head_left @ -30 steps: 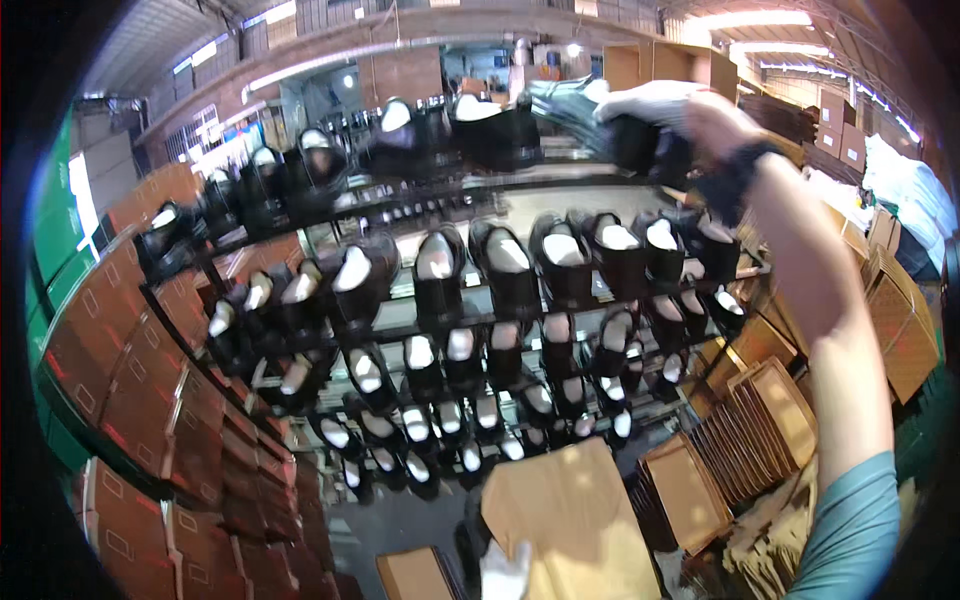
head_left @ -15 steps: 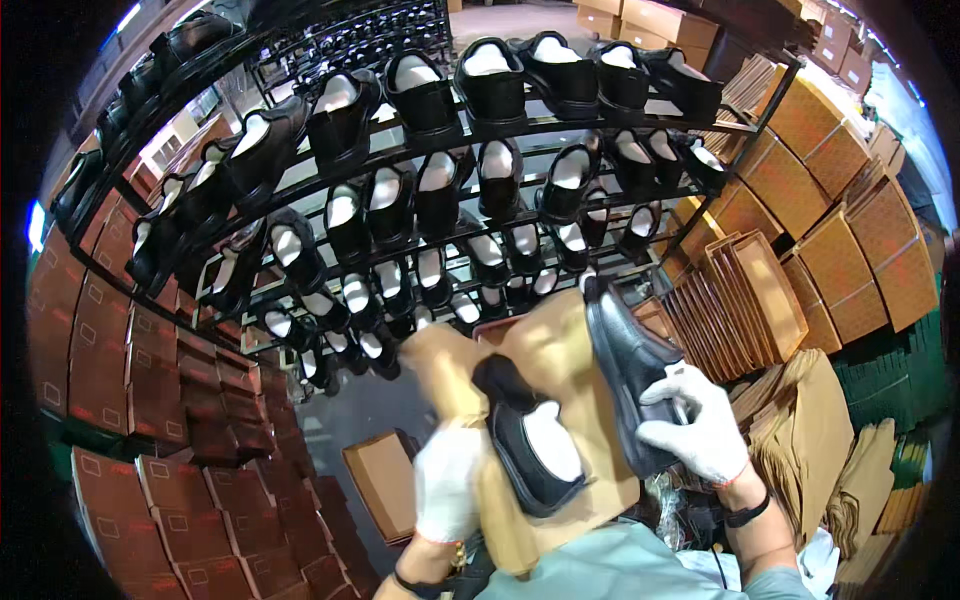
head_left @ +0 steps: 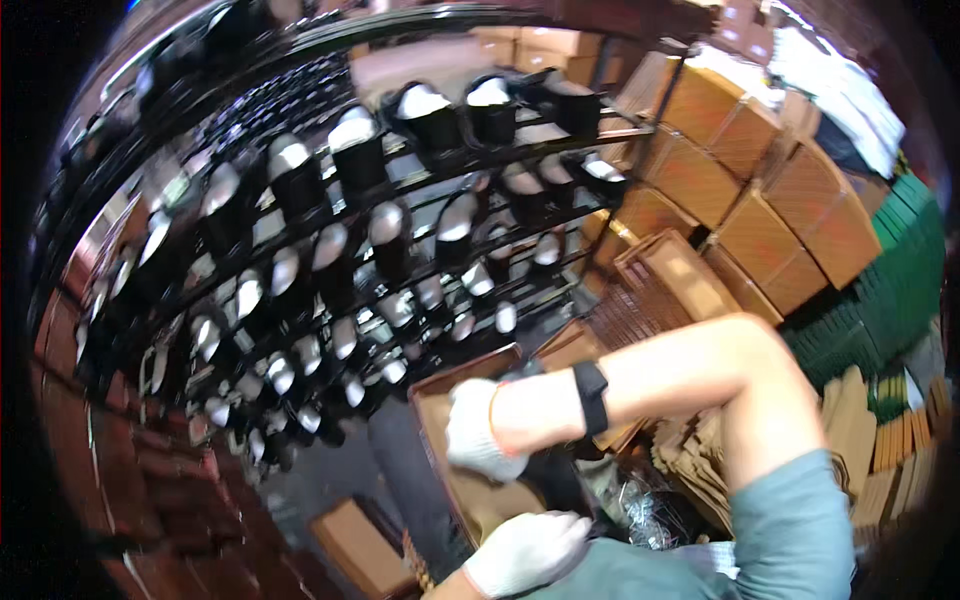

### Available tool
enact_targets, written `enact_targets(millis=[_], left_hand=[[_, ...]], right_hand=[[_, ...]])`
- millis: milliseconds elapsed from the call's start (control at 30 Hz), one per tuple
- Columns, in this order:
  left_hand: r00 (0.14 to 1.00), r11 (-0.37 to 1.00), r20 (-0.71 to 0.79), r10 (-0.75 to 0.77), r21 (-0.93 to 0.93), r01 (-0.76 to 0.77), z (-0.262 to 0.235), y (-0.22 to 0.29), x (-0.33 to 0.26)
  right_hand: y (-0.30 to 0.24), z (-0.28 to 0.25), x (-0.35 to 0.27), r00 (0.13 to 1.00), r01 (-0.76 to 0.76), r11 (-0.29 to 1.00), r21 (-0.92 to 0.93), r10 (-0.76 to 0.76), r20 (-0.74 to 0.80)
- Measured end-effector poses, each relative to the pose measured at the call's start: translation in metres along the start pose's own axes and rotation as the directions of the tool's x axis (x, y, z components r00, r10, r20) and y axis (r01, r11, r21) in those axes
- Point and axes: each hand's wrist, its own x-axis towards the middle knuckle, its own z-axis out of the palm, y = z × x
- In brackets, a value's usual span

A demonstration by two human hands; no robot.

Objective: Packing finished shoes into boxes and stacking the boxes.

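Note:
An open brown shoebox [head_left: 425, 388] lies in front of me with tan paper [head_left: 500, 500] in it. My right hand [head_left: 480, 432], in a white knit glove, is over the inside of the box, its fingers turned down and hidden. The right forearm crosses from the right with the elbow raised. Close to my body, my left hand [head_left: 530, 552], also gloved in white, lies by the box's near end. Its fingers are bent together, and what they hold is hidden. Between the hands a black shape [head_left: 555, 478] shows partly beneath my right forearm, too covered to name.
A black rack [head_left: 400, 185] of black shoes with white stuffing fills the far side. Stacked dark red boxes [head_left: 190, 490] stand left, near an open box [head_left: 362, 548] on the floor. Right are tan cartons [head_left: 790, 240], folded paper [head_left: 850, 420] and clear plastic [head_left: 645, 510].
My right hand has swung left over the box; the black shoe it held no longer shows in it. The left hand has moved down and right. The view has turned right.

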Motion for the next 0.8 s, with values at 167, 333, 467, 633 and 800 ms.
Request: enact_targets(millis=[167, 333, 467, 633, 800], left_hand=[[0.874, 0.922, -0.466, -0.136, 0.263, 0.284, -0.042, -0.051, -0.048], [0.862, 0.838, -0.328, -0.385, 0.267, 0.476, -0.043, -0.109, -0.015], [0.856, 0.842, -0.336, -0.393, 0.242, 0.482, -0.033, -0.102, -0.015], [0.671, 0.760, -0.526, -0.522, 0.070, 0.646, 0.004, -0.073, -0.067], [0.360, 0.464, -0.314, -0.879, -0.738, 0.489, 0.061, -0.032, -0.122]], right_hand=[[0.053, 0.073, -0.093, 0.124, 0.047, 0.804, 0.592, 0.583, -0.803], [0.130, 0.381, -0.237, -0.300, -0.817, -0.213, 0.536, 0.950, -0.081], [0.123, 0.470, -0.313, 0.012, -0.861, -0.129, 0.491, 0.962, 0.274], [0.120, 0.340, -0.347, -0.065, -0.973, -0.041, 0.225, 0.993, -0.099], [0.023, 0.205, -0.314, -0.277, -0.185, 0.093, 0.978, 0.950, -0.143]])
